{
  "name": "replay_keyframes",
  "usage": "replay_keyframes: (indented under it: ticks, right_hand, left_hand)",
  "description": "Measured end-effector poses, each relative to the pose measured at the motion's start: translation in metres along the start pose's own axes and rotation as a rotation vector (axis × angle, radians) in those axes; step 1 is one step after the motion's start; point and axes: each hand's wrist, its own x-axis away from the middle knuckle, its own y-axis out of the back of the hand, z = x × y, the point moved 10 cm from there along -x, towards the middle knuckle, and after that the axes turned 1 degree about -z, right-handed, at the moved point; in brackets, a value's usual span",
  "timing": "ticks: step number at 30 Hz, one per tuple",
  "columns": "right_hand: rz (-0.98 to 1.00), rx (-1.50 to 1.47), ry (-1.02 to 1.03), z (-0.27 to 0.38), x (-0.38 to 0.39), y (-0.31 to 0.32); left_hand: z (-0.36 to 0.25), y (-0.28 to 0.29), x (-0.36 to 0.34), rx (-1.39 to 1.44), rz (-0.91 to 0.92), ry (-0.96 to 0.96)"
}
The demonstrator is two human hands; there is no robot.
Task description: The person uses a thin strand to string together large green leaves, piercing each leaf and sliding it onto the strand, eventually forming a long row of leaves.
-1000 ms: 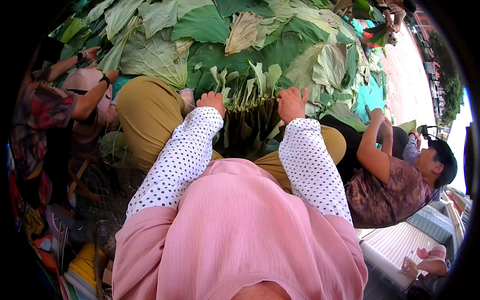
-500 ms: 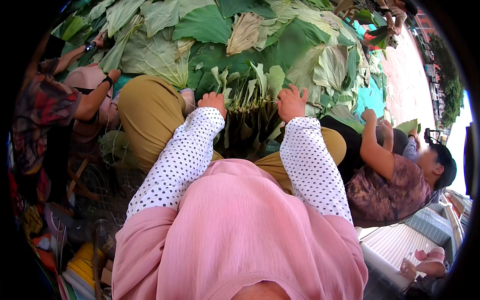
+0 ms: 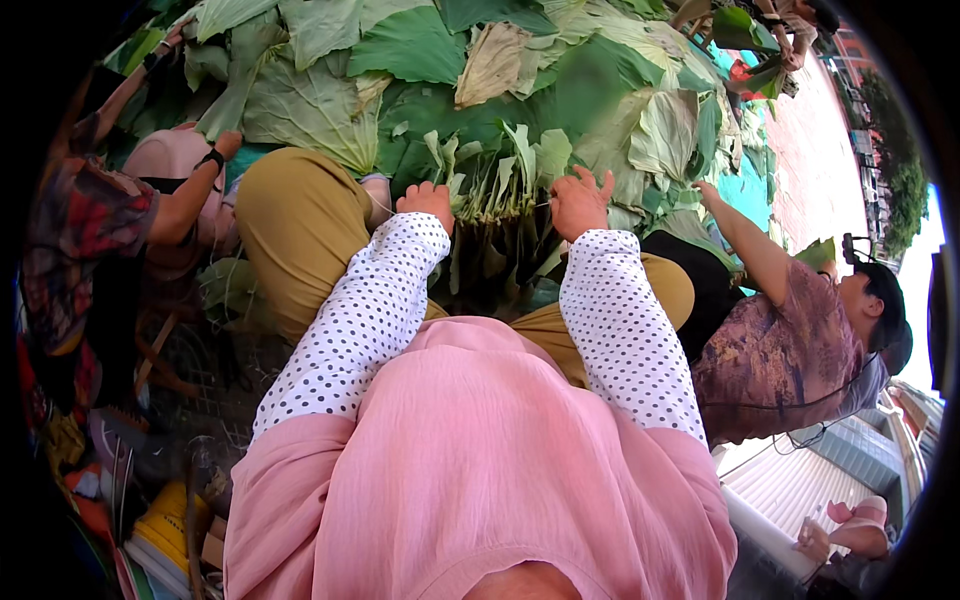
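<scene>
In front of me is a bundle of large lotus leaves [image 3: 497, 200], its trimmed pale stem ends crowded along a row. My left hand [image 3: 426, 204] is at the bundle's left end with fingers curled together; whatever is under them is hidden. At the right end, my right hand [image 3: 580, 204] has thumb and forefinger brought together at the stems while other fingers stick up. A thin pale bit shows near that pinch, too small to name. Both forearms wear white sleeves with dark dots.
A broad heap of green and dried lotus leaves [image 3: 420, 50] spreads beyond the bundle. My bent knee [image 3: 300, 230] is beside my left forearm. Co-workers sit close on the left [image 3: 185, 215] and right [image 3: 790, 345]. A yellow container [image 3: 170, 525] stands lower left.
My right hand's fingers have drawn closer together and shifted slightly left; my left hand stays put. The person at right has stretched an arm toward the leaves. The person at left has moved an arm.
</scene>
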Motion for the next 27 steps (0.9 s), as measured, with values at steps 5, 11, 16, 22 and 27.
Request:
replay_keyframes:
  ticks: [5,11,16,22,27]
  right_hand:
    - [-0.021,0.003,-0.071,-0.018,0.009,0.001]
    - [-0.102,-0.052,0.127,0.016,0.010,0.003]
    - [-0.058,-0.051,0.124,0.022,0.006,-0.005]
    - [0.014,-0.007,0.097,0.023,0.010,-0.004]
    - [0.016,-0.004,0.024,0.012,0.014,0.001]
  left_hand:
    - [-0.003,0.002,0.004,0.001,-0.012,-0.011]
    - [-0.004,0.003,0.009,0.003,0.014,-0.011]
    - [-0.006,0.005,0.011,0.015,0.024,0.000]
    - [-0.007,0.007,0.015,0.017,0.024,-0.012]
    - [-0.001,0.004,0.010,0.002,0.003,0.010]
